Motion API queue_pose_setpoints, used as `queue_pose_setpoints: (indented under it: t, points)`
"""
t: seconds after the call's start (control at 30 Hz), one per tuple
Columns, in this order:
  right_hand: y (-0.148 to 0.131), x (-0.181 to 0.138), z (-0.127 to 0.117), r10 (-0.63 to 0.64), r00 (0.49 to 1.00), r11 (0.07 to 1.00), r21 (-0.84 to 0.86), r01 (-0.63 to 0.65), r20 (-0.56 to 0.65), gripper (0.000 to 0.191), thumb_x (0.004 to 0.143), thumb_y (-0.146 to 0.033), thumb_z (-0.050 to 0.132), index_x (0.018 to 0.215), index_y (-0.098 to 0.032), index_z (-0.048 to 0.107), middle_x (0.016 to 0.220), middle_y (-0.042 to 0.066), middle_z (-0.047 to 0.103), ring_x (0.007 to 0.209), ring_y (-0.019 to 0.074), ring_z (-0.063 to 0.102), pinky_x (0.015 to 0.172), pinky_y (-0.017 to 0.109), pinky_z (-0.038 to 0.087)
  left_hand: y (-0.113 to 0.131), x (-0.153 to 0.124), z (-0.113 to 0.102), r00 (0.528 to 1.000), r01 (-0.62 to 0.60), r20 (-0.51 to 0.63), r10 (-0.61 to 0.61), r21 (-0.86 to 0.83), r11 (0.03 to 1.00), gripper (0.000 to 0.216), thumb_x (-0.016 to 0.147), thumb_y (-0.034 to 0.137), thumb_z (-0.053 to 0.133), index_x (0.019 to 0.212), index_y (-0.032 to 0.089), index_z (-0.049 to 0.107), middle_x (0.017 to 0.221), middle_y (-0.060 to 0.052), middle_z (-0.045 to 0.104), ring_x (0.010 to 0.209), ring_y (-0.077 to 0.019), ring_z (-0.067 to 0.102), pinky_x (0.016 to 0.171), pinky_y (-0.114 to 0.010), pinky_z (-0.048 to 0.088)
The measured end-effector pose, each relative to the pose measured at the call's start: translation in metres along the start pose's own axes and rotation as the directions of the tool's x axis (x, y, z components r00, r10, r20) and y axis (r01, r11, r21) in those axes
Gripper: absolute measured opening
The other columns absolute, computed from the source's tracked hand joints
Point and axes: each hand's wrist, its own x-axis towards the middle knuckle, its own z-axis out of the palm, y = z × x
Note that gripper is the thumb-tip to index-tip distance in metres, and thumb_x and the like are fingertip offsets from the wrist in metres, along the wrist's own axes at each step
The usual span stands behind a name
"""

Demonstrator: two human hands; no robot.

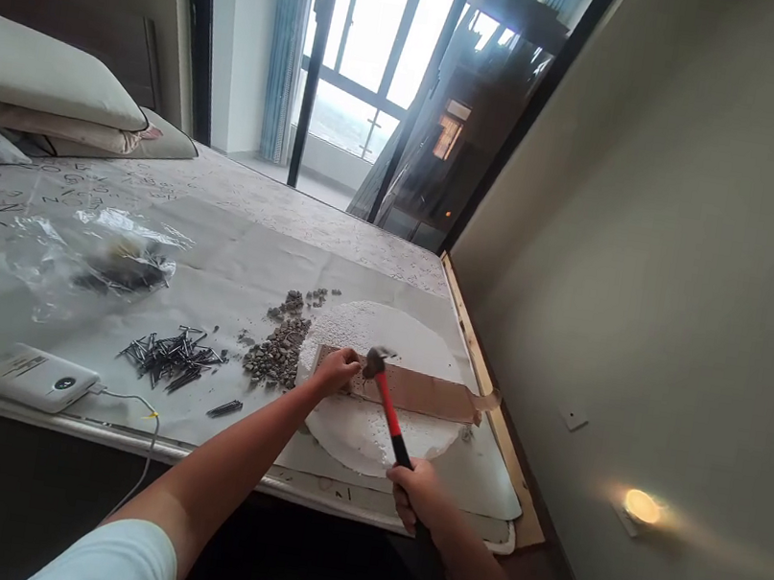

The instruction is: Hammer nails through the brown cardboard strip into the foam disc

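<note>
My right hand (pixel 415 496) is closed round the black grip of a claw hammer (pixel 390 407) with a red and black handle. Its metal head is over a brown cardboard-like strip (pixel 426 393), close to my left fingers. My left hand (pixel 338 372) is closed in a pinch at the strip's left end; whatever the fingertips hold is too small to make out. Beneath the strip lies a round white foam disc (pixel 389 324). Left of the disc are grey gravel bits (pixel 278 353), a heap of dark nails (pixel 171 357) and a small bundle of nails (pixel 225 408).
A clear plastic bag (pixel 121 265) with dark contents lies at left, behind a white power bank (pixel 36 376) with a cable (pixel 152 429). Grey sheeting (pixel 233 248) covers part of the bed. Pillows (pixel 48 70) are at far left; a wall (pixel 694 229) borders the right.
</note>
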Motion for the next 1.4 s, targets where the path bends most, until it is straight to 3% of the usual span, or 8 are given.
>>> queue_pose_setpoints:
  t: [0.07, 0.27, 0.37, 0.47, 0.57, 0.67, 0.97, 1.4]
  points:
    - [0.004, 0.004, 0.002, 0.021, 1.0, 1.0, -0.004, -0.021, 0.011, 0.019, 0.066, -0.03, 0.049, 0.068, -0.024, 0.032, 0.034, -0.014, 0.033, 0.024, 0.0056, 0.026, 0.022, 0.018, 0.021, 0.0, 0.001, 0.001, 1.0, 0.022, -0.002, -0.022, -0.038, 0.999, 0.013, 0.068, 0.018, 0.046, 0.075, 0.015, 0.057, 0.053, 0.004, 0.052, 0.044, -0.0095, 0.048, 0.045, -0.02, 0.035]
    - [-0.006, -0.016, -0.002, -0.145, 0.989, 0.984, 0.101, 0.145, 0.0, 0.022, 0.066, -0.035, 0.052, 0.069, -0.023, 0.034, 0.034, -0.015, 0.031, 0.023, 0.0048, 0.024, 0.023, 0.018, 0.021, 0.007, 0.003, -0.005, 1.0, -0.003, -0.023, 0.001, -0.101, 0.995, 0.018, 0.067, 0.022, 0.046, 0.076, 0.015, 0.059, 0.056, 0.002, 0.055, 0.045, -0.0094, 0.048, 0.046, -0.02, 0.036]
    - [0.009, -0.035, -0.003, -0.135, 0.991, 0.983, 0.124, 0.134, 0.0, 0.024, 0.067, -0.039, 0.053, 0.069, -0.023, 0.034, 0.034, -0.015, 0.031, 0.023, 0.0043, 0.024, 0.023, 0.017, 0.019, 0.001, -0.005, -0.04, 0.983, -0.09, -0.161, 0.087, -0.013, 0.996, 0.024, 0.069, 0.024, 0.044, 0.08, 0.014, 0.062, 0.062, 0.0, 0.06, 0.054, -0.0113, 0.052, 0.052, -0.022, 0.04]
    - [0.041, -0.054, -0.002, -0.102, 0.994, 0.983, 0.156, 0.096, 0.032, 0.028, 0.069, -0.042, 0.053, 0.066, -0.023, 0.033, 0.035, -0.014, 0.032, 0.022, 0.0038, 0.023, 0.024, 0.017, 0.02, -0.028, -0.032, -0.093, 0.946, -0.086, -0.28, 0.162, 0.266, 0.96, 0.026, 0.07, 0.025, 0.045, 0.082, 0.015, 0.065, 0.075, -0.004, 0.066, 0.068, -0.0148, 0.058, 0.063, -0.024, 0.044]
    - [0.069, -0.073, 0.001, -0.06, 0.996, 0.98, 0.193, 0.048, 0.059, 0.028, 0.071, -0.045, 0.052, 0.067, -0.023, 0.035, 0.035, -0.014, 0.03, 0.022, 0.0038, 0.022, 0.024, 0.017, 0.02, -0.069, -0.07, -0.14, 0.985, 0.011, -0.145, 0.094, 0.594, 0.804, 0.022, 0.069, 0.02, 0.047, 0.076, 0.016, 0.068, 0.079, -0.006, 0.067, 0.076, -0.018, 0.06, 0.072, -0.027, 0.044]
    - [0.082, -0.09, 0.005, -0.044, 0.998, 0.979, 0.202, 0.033, 0.05, 0.027, 0.072, -0.044, 0.052, 0.068, -0.022, 0.037, 0.036, -0.014, 0.03, 0.023, 0.0033, 0.021, 0.025, 0.016, 0.019, -0.1, -0.099, -0.164, 0.998, 0.055, -0.042, -0.035, 0.759, 0.649, 0.023, 0.074, 0.021, 0.048, 0.077, 0.016, 0.07, 0.087, -0.009, 0.067, 0.08, -0.0187, 0.06, 0.075, -0.027, 0.043]
    - [0.09, -0.111, 0.007, -0.085, 0.996, 0.979, 0.187, 0.08, 0.02, 0.025, 0.073, -0.043, 0.05, 0.067, -0.022, 0.036, 0.036, -0.014, 0.029, 0.023, 0.0033, 0.02, 0.024, 0.016, 0.02, -0.109, -0.103, -0.151, 0.981, 0.031, 0.053, -0.188, 0.907, 0.421, 0.025, 0.08, 0.022, 0.047, 0.078, 0.016, 0.071, 0.092, -0.01, 0.066, 0.082, -0.0184, 0.06, 0.071, -0.024, 0.042]
    - [0.093, -0.124, -0.002, -0.123, 0.992, 0.983, 0.141, 0.121, 0.004, 0.024, 0.075, -0.044, 0.048, 0.069, -0.022, 0.038, 0.037, -0.013, 0.029, 0.024, 0.0047, 0.023, 0.027, 0.018, 0.023, -0.089, -0.091, -0.14, 0.959, 0.074, 0.022, -0.284, 0.944, 0.323, 0.016, 0.069, 0.018, 0.056, 0.079, 0.013, 0.067, 0.095, -0.016, 0.066, 0.087, -0.0238, 0.062, 0.073, -0.028, 0.044]
